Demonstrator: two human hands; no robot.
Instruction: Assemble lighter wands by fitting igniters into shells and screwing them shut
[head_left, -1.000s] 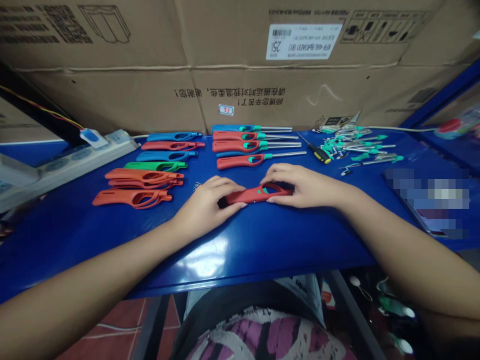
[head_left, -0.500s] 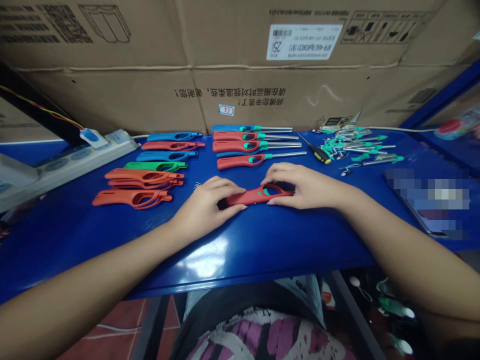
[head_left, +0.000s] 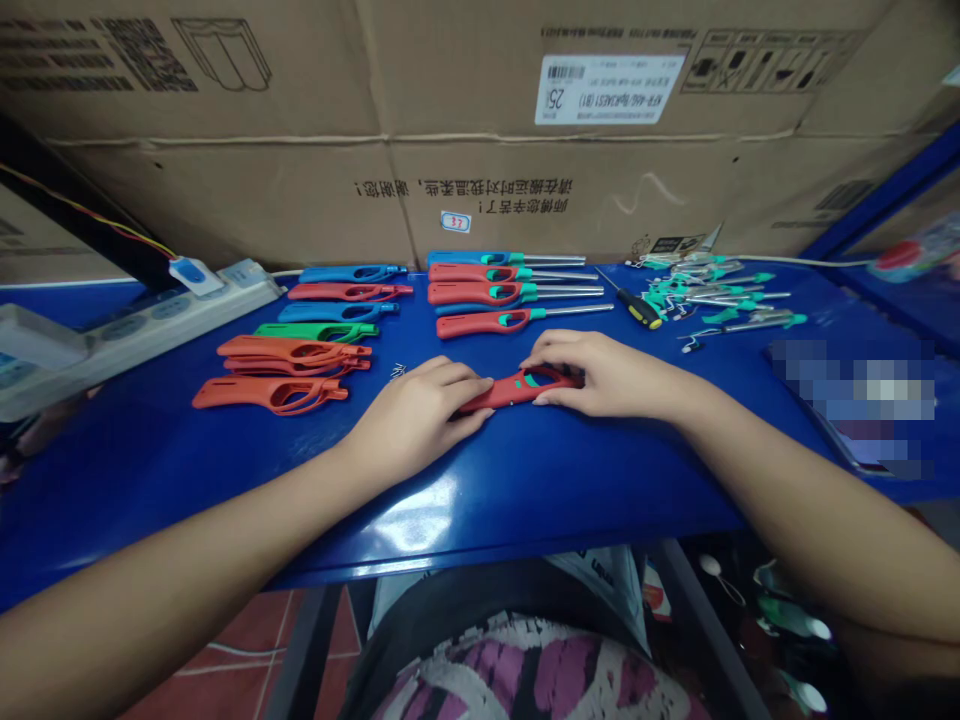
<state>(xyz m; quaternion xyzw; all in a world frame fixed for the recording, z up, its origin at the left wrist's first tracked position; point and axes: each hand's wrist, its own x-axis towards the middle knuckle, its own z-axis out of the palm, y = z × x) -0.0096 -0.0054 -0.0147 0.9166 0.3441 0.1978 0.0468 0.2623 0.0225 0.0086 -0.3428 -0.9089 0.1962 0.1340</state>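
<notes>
A red lighter body (head_left: 517,388) with a green trigger part lies level between my hands, low over the blue table. My left hand (head_left: 416,415) grips its left end between thumb and fingers. Around its right end, the fingers and thumb of my right hand (head_left: 604,375) are closed, hiding the tip. Behind it is a stack of red and blue lighters with metal tubes (head_left: 484,325). To the left lie orange casings (head_left: 247,392), a green casing (head_left: 311,331) and blue and red ones without tubes.
Metal tubes with green parts and wires (head_left: 697,290) are piled at the back right, beside a screwdriver (head_left: 637,308). A power strip (head_left: 161,315) sits at the left. Small metal pieces (head_left: 397,371) lie near my left hand. Cardboard (head_left: 480,160) stands behind; a blurred-out object (head_left: 855,410) is at the right.
Both hands keep hold of the red body. My left hand's fingers have shifted slightly on its left end. The whole view has moved a little.
</notes>
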